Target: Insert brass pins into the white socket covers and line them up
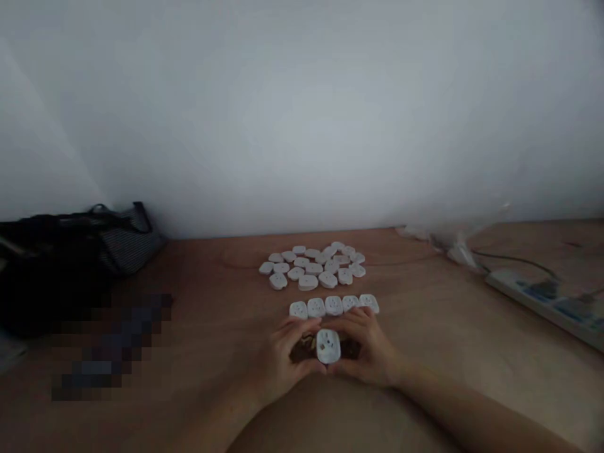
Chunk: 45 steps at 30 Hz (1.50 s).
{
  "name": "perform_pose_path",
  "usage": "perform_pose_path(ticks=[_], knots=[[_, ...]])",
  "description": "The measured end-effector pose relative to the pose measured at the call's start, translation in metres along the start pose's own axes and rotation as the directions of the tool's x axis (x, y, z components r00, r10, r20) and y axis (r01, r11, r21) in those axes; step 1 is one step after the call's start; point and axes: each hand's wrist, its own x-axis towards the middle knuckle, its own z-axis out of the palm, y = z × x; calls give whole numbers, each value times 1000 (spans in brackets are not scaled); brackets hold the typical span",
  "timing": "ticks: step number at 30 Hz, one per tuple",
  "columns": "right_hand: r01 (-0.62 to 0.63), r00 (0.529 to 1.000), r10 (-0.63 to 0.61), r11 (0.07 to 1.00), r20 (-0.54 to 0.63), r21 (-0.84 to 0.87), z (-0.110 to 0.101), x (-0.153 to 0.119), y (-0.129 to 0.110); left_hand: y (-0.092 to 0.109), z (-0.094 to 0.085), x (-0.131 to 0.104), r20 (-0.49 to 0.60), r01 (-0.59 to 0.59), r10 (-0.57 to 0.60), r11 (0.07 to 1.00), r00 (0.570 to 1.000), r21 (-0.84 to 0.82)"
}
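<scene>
Between my two hands is a white socket piece (328,346), its face with small holes turned up toward the camera. My left hand (287,355) curves round its left side, with fingertips and thumb at its edge. From the other side my right hand (372,349) grips it the same way. Something dark and brownish shows in the gaps beside the piece; I cannot make out what it is. Just beyond my fingers lies a row of several similar white pieces (333,306), partly covered by my right fingers. Farther back is a loose group of several white pieces (314,268).
A black bag (51,270) sits at the left on the wooden table (212,327), with a blurred dark object (117,346) before it. Clear plastic (460,251) and a white power strip (542,299) with plugs and a cable lie at the right. A pale wall stands behind.
</scene>
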Motion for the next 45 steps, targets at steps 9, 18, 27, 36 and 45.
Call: perform_pose_path(ticks=[9,18,27,36,45], knots=[[-37,999,37,999,-5,17,0,-3,1,-11,-18,-5,77,402,-431,882,899,245],[-43,999,43,999,3,31,0,-1,-1,-2,-18,0,41,296,-308,937,950,184],[-3,1000,3,1000,-11,27,3,-2,1,20,4,0,-44,60,-56,993,997,100],[13,1000,-12,1000,-18,20,1,-2,-2,14,5,0,-15,7,-5,985,1000,173],[37,999,-37,999,-9,8,3,-3,-1,15,11,0,-82,-33,42,993,996,110]])
